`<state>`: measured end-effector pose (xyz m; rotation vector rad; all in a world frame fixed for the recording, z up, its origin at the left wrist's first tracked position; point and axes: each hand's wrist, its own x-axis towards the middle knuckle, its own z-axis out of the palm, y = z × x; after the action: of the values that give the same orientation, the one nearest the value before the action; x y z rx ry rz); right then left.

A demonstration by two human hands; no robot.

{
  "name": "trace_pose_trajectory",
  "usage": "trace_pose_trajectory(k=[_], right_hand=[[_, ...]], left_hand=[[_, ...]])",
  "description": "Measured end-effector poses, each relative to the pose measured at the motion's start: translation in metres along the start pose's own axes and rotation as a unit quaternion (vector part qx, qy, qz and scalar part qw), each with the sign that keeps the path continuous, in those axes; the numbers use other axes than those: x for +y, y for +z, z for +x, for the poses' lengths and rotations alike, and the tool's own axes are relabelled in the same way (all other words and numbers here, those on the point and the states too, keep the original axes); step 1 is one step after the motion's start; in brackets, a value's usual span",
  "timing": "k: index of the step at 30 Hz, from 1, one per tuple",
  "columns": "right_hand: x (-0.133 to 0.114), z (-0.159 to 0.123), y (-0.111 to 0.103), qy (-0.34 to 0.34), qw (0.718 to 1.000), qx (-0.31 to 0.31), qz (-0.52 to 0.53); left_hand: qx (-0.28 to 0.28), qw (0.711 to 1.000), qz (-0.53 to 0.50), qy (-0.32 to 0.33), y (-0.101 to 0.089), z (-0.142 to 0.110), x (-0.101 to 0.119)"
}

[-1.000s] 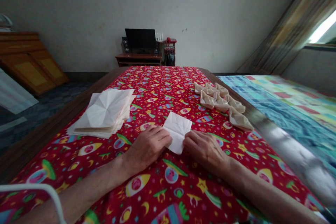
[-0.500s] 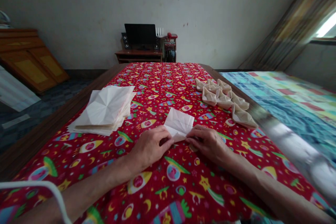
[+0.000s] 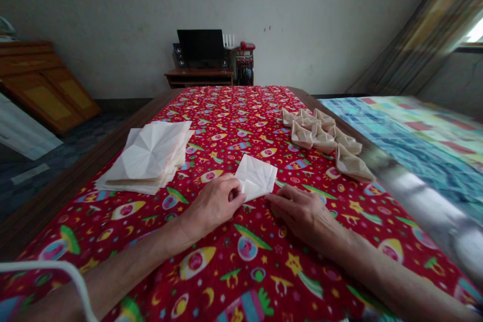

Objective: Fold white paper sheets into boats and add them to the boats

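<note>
A small sheet of white creased paper [image 3: 258,173] lies on the red patterned cloth, its near edge folded over. My left hand [image 3: 221,198] is closed on the sheet's near left corner, thumb and fingers pinched together. On the other side, my right hand [image 3: 298,209] rests on the cloth, its fingers stretched toward the near right corner. The fingertips are at or just beside the paper; whether they touch is hard to tell. Its thumb is mostly hidden.
A stack of creased paper sheets [image 3: 147,156] sits on the left. Several folded paper boats [image 3: 322,136] stand at right, near the table edge [image 3: 358,151]. A white cable [image 3: 71,266] crosses the lower left. Behind are a monitor [image 3: 200,48] and a wooden cabinet [image 3: 49,80].
My right hand has come away from the paper's near right corner, its fingers now straighter. The left hand keeps its pinch. The paper has turned slightly, and a fold shows at its near left.
</note>
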<state>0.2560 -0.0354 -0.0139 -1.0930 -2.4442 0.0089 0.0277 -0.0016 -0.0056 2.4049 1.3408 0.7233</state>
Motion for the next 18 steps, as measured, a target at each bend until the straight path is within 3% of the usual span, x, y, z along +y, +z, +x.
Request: trace_pose_trajectory(k=[6, 18], right_hand=[[-0.0103, 0.0020, -0.0079, -0.025, 0.994, -0.054, -0.097], [-0.0108, -0.0020, -0.0030, 0.003, 0.992, -0.099, -0.083]], left_hand=[[-0.010, 1.000, -0.020, -0.007, -0.0011, 0.0016, -0.0007], [-0.012, 0.999, -0.042, -0.024, 0.0000, -0.0032, -0.0015]])
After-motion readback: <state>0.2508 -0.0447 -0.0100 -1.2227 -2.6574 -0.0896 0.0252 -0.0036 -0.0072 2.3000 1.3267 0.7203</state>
